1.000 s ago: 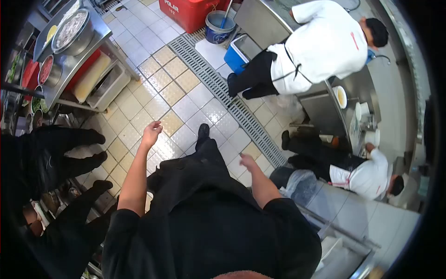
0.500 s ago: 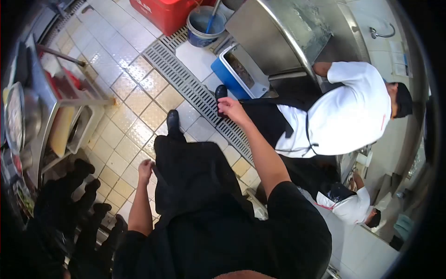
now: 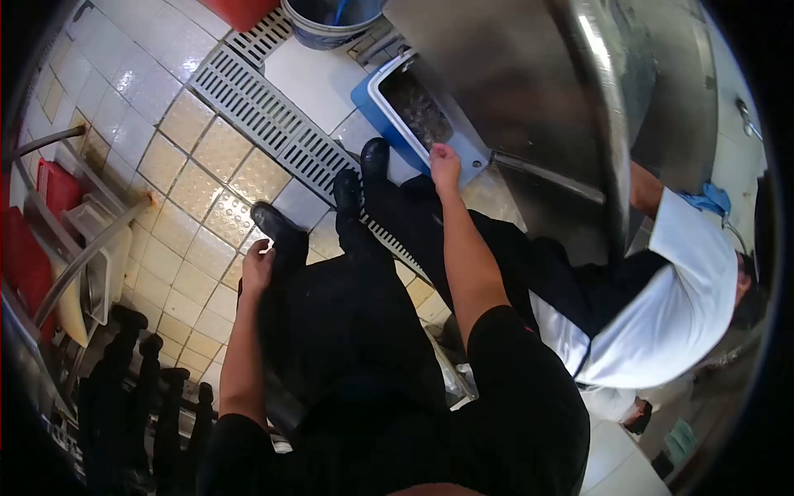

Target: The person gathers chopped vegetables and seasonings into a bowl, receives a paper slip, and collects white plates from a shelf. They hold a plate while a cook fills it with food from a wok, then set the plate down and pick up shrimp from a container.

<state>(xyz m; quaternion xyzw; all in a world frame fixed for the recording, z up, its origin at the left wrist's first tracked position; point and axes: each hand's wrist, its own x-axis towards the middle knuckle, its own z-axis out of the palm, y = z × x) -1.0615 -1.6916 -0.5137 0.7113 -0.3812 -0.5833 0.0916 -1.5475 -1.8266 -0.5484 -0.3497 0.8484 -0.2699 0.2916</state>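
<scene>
My right hand [image 3: 445, 165] is raised in front of me with its fingers curled in and nothing showing in them. In this view it overlaps the near rim of a blue and white bin [image 3: 376, 116], which holds a greyish-brown mass [image 3: 420, 110]. Low at my left side is my left hand [image 3: 258, 264], fingers loosely curled, with no object visible in it. Past it lies the tiled floor [image 3: 219, 211]. My black shoe [image 3: 277, 221] is on the tiles near that hand.
A co-worker in a white shirt [image 3: 662, 306] leans at a large steel basin [image 3: 529, 83] on the right. A floor grate [image 3: 281, 124] runs diagonally ahead. A bucket [image 3: 331, 33] stands beyond it. A metal rack [image 3: 87, 248] with trays is on the left.
I have moved forward, nearer to the bin and the steel basin. My right hand has come up to overlap the bin's rim. The co-worker now appears lower and farther right.
</scene>
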